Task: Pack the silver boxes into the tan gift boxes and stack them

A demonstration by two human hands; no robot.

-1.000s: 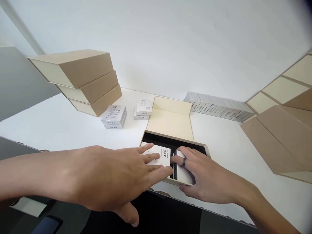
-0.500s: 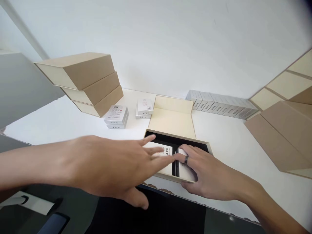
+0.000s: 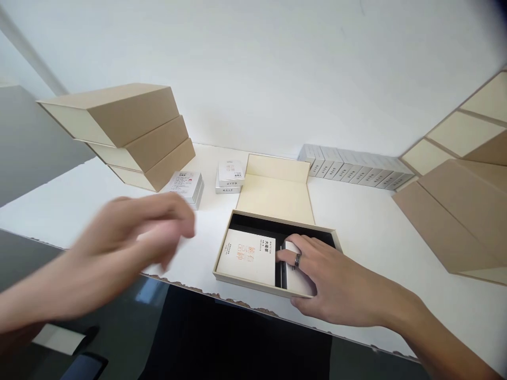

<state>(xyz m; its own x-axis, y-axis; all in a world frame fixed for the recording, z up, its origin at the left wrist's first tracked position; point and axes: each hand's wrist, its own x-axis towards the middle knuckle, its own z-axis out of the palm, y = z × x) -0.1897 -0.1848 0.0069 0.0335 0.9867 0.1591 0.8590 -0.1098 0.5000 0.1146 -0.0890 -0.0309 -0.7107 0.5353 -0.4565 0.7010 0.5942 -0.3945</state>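
Note:
An open gift box [image 3: 253,286] with a black interior lies near the table's front edge, its cream lid [image 3: 277,195] folded back. A flat white carton [image 3: 247,257] with orange print fills its left part. In the right part sits a second white carton [image 3: 295,277], partly covered by my right hand [image 3: 328,277], whose fingers grip it from above with the thumb at the box's front wall. My left hand [image 3: 138,243], blurred, is in the air left of the box, fingers curled; whether it holds anything is hidden.
Three tan boxes [image 3: 134,132] are stacked at the left, beside two small piles of white cartons [image 3: 186,184] [image 3: 229,177]. A row of white cartons [image 3: 356,169] stands along the wall. More tan boxes [image 3: 455,216] are at the right.
My left hand has pulled back left from over the box and its spread fingers have curled, uncovering the left carton. My right hand stays on the right carton. The view has shifted slightly.

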